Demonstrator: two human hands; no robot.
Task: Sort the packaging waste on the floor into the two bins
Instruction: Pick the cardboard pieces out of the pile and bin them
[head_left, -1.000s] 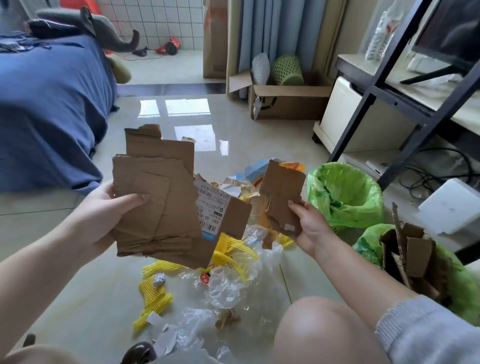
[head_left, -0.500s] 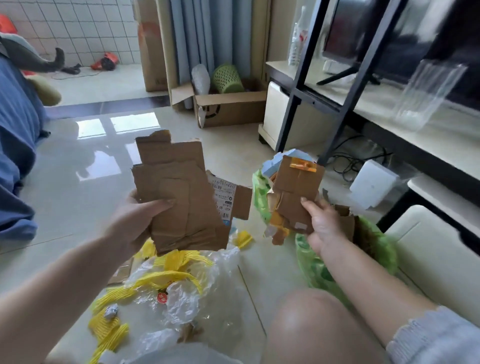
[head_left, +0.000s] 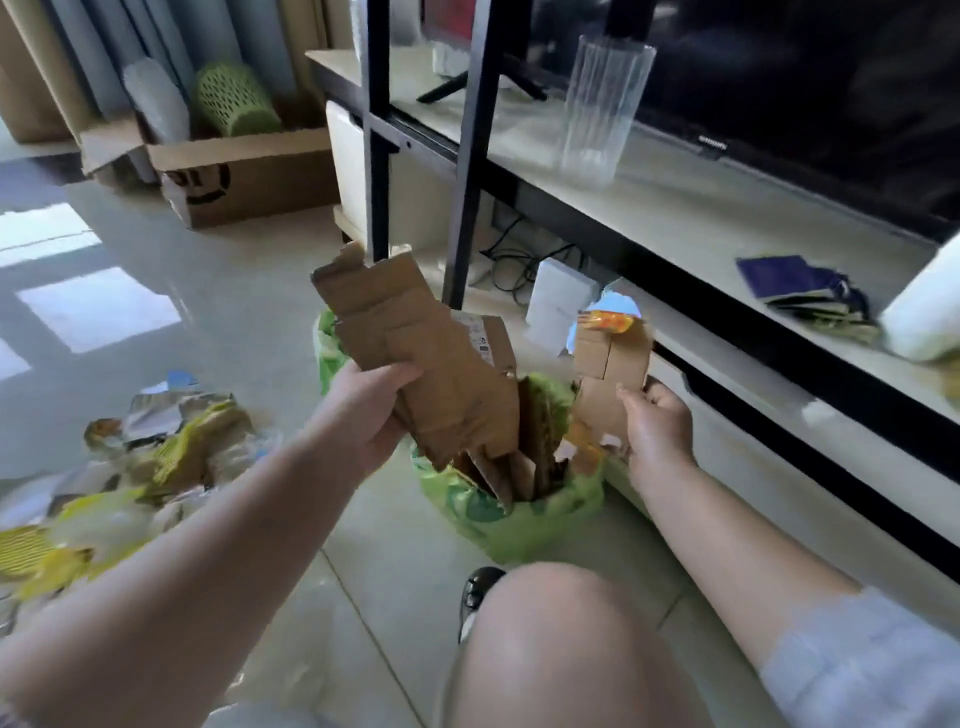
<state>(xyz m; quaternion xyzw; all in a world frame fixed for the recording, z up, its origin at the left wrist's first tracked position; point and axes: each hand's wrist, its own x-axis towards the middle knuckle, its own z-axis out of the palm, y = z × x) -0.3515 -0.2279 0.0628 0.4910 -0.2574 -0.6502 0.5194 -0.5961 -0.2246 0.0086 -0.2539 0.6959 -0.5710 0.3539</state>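
Observation:
My left hand grips a stack of flat brown cardboard sheets, tilted with its lower end dipping into the near bin, which has a green liner and holds upright cardboard scraps. My right hand pinches a smaller cardboard piece with orange and blue bits on top, held over the same bin's right rim. A second green-lined bin shows behind the cardboard stack, mostly hidden. A heap of yellow netting, clear plastic and paper waste lies on the floor to the left.
A black-framed shelf leg and a long white TV bench stand close behind and right of the bins. A white box and cables sit under the shelf. An open carton is at the back. My knee is in front.
The view has swung right. Both hands carried their cardboard from above the waste heap to over the near bin, and the left stack's lower end now dips into it.

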